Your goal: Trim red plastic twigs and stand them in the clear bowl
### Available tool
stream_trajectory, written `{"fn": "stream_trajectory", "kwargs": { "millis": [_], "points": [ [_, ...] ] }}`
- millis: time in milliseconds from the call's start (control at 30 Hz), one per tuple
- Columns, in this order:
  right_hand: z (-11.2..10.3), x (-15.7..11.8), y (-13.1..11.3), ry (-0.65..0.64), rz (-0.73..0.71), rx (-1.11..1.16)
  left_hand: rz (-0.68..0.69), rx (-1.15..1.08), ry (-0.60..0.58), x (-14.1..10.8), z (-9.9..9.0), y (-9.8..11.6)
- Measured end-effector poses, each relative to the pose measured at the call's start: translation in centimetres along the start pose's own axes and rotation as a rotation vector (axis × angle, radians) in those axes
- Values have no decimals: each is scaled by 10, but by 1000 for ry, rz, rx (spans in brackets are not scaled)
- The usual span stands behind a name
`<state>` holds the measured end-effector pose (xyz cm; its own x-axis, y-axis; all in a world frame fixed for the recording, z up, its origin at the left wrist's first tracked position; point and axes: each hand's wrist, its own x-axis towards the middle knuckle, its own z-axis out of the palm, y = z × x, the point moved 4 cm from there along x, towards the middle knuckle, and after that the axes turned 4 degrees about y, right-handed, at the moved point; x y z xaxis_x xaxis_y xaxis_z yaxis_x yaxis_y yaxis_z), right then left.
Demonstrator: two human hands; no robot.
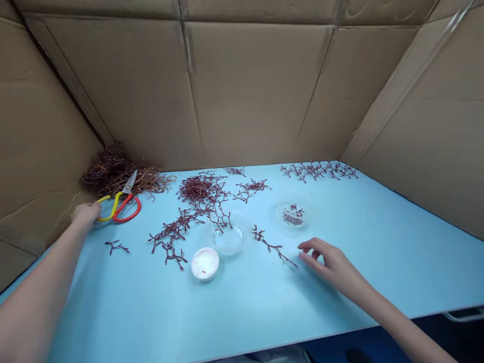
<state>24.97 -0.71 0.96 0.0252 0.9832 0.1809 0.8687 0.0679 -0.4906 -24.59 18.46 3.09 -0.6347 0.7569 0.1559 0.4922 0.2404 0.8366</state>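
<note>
yellow handle (116, 205) partly behind left fingers (94, 208)

From my end I count two hands (85, 214) (328, 259), one pair of scissors (124, 200), two clear dishes (229, 243) (306, 218) and one white dish (204, 260). There is one tangled brown heap (113, 174); the dark red twigs (196, 187) overlap too much for me to number.

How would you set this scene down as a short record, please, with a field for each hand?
left hand: touching the scissors at the yellow handle
right hand: beside the long twig, thumb and forefinger apart, nothing held
scissors: yellow and red handles, blades pointing toward the tangled brown pile
white dish: nearer the person than the clear dish, a small reddish speck inside
second clear dish: small dark pieces inside
loose twigs: reddish-brown, scattered and heaped on the pale blue table
surroundings: cardboard walls
</note>
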Motion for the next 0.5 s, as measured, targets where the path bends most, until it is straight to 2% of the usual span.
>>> {"fn": "stream_trajectory", "kwargs": {
  "millis": [133,267,367,433,500],
  "points": [
    [22,2,-12,-17,-98,-233,194,81,120,-21,-10,19],
    [28,5,-10,-5,-136,-236,521,117,63,-63,4,56],
    [16,5,-12,31,-155,-141,772,131,-99,-120,23,82],
    [7,5,-21,31,-176,-23,1166,140,-191,-176,31,99],
    [0,4,-36,-41,-194,88,1401,125,-284,-227,34,109]
  ]
}}
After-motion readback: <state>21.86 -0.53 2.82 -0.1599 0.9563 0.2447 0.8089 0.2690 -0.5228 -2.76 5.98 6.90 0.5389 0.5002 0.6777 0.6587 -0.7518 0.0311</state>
